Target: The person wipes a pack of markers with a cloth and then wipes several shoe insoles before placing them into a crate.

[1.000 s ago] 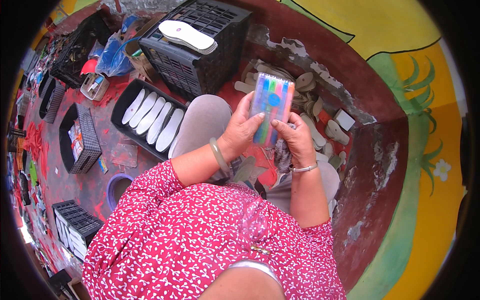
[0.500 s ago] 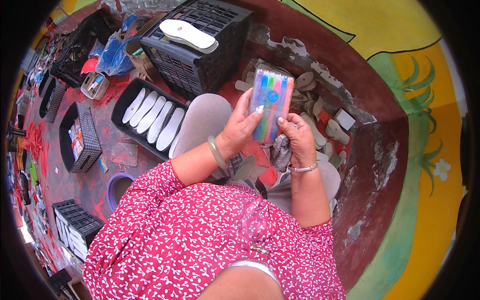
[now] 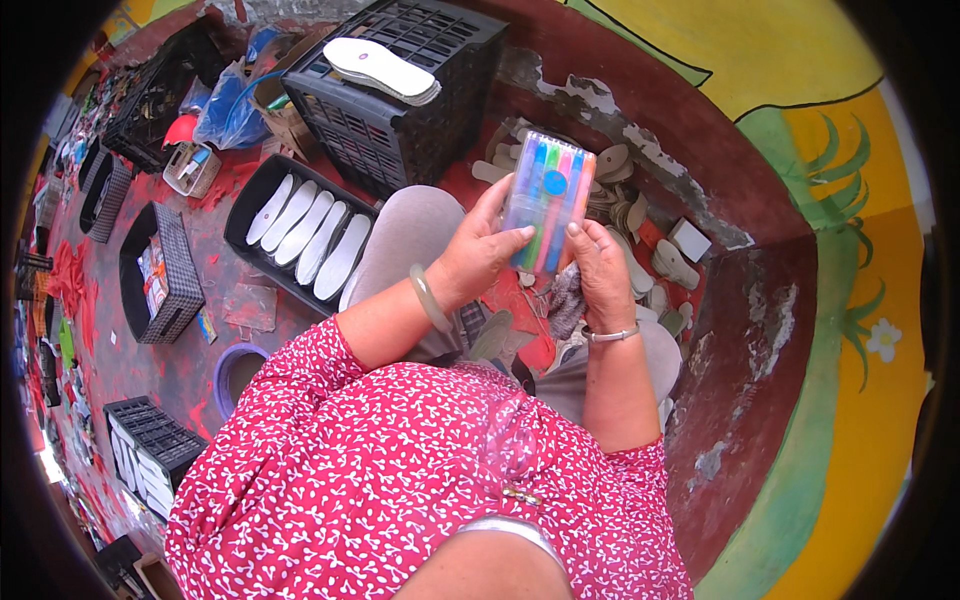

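Note:
A clear plastic case of coloured pens (image 3: 545,215) is held up in front of my lap, with a round blue label on its face. My left hand (image 3: 478,250) grips its left side, thumb lying across the front. My right hand (image 3: 603,272) holds the lower right edge, its thumb pointing up beside the case; the other fingers are partly hidden. Below the case, close to my right hand, hangs a grey fuzzy piece of cloth (image 3: 567,300). Pale insoles (image 3: 675,265) lie in a loose heap beyond and beside my right hand.
At my left knee, a black bin (image 3: 240,225) holds a row of white insoles (image 3: 305,228). More insoles (image 3: 380,70) lie on an upturned-looking black crate (image 3: 440,125). A checked basket (image 3: 180,295) and a purple-rimmed bucket (image 3: 222,385) stand left. A peeling painted wall (image 3: 750,350) rises at right.
The pen case has tipped clockwise and moved slightly right. My right thumb has shifted from its front face to the right edge, and my left thumb lies flatter across it.

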The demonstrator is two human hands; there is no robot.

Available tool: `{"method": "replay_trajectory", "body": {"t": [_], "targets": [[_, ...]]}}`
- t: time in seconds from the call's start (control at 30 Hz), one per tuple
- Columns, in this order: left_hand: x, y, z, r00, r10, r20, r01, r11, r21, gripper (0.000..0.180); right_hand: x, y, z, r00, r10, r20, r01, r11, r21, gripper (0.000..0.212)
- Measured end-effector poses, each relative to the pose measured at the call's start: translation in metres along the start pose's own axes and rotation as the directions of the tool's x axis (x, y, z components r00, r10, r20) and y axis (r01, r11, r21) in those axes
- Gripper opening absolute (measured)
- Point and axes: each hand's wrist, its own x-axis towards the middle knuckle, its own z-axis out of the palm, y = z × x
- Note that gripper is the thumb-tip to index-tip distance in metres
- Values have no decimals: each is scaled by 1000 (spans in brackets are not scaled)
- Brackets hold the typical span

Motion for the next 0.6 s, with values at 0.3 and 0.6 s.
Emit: {"method": "replay_trajectory", "body": {"t": [0.3,0.6], "targets": [[2,-8,2,988,-5,-155,7,1000,13,52,-3,-2,1,996,74,41,-77,995,59,27],[8,-10,1,984,19,-179,-6,997,72,47,-3,-1,3,996,82,39,-80,996,-41,23]]}}
